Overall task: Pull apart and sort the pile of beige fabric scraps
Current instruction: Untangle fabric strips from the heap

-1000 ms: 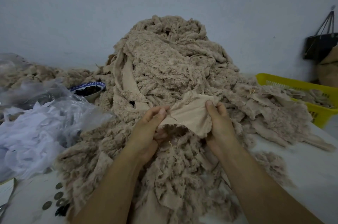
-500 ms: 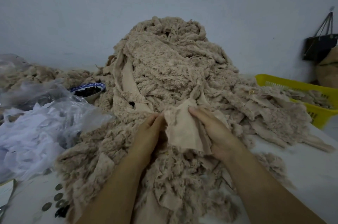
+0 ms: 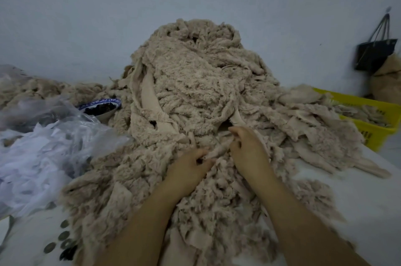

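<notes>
Tabletop (image 3: 351,192) scrap (image 3: 218,149) between curled fingers (image 3: 239,133)

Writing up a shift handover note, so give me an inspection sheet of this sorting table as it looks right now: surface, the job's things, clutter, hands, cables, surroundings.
Surface: white table, mostly covered by fabric.
Job's things: tall pile of beige scraps; yellow basket at the right holds more scraps.
Clutter: blue-rimmed bowl with dark contents; clear plastic bag of white pieces; small round discs at the near left edge.
Hands: left hand and right hand both pinch one beige strip low on the pile's front.
Cables: nothing seen.
Surroundings: pale wall; black bag hanging on it; brown sack beside it.
</notes>
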`<state>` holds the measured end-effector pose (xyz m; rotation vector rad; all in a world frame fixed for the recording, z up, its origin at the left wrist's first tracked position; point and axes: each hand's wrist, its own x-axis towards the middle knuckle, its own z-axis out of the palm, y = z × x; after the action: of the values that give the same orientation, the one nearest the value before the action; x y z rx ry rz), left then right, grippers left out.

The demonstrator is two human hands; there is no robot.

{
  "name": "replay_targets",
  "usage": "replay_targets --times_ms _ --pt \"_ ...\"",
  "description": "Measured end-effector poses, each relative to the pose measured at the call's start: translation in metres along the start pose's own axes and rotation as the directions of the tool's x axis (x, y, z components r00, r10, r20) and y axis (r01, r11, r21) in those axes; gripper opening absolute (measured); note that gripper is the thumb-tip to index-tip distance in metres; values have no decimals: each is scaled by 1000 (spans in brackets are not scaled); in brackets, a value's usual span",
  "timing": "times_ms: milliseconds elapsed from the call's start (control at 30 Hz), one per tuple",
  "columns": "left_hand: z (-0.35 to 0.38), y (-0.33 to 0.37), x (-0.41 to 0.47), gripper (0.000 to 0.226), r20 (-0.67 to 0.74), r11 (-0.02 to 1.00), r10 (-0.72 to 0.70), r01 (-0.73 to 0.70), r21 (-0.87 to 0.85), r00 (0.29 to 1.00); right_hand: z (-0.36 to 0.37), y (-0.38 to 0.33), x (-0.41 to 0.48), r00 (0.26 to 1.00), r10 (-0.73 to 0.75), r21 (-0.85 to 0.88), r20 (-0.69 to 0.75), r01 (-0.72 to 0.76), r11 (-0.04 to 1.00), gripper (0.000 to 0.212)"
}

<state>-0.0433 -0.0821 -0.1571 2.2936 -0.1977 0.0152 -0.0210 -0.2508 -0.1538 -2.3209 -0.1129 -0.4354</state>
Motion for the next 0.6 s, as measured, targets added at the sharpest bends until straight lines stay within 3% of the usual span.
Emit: replay_targets --times_ms 67,133,167,233,267,333,433,600 --pt "0 -1 -1 17 -96 992 0 -12 -122 995 2 -2 -1 996 -29 -46 89 33 998 40" --pt "-5 -1 -3 22 -175 908 -74 -6 -420 982 3 -5 -2 989 -53 -46 138 60 997 34" --pt "-9 1 -5 19 -168 782 -132 -1 -623 977 4 -8 -2 989 -56 -38 136 62 997 29" --pt "-19 4 -6 14 -75 401 -207 15 -916 975 3 -13 -2 994 -60 -49 86 65 997 19" --pt "-24 4 -5 17 -35 251 -221 22 -968 975 3 -15 -2 997 -56 -49 56 59 997 15" --pt "-30 5 -6 30 21 93 -244 45 -995 969 2 -16 -2 999 -38 -20 9 38 999 11" --pt "-35 9 -7 38 65 -23 -295 61 -998 953 0 -16 -2 1000 12 84 -16 -11 996 7" --pt "-46 0 -5 40 63 -154 -364 7 -988 929 1 -13 -3 997 73 185 -17 -69 980 18"
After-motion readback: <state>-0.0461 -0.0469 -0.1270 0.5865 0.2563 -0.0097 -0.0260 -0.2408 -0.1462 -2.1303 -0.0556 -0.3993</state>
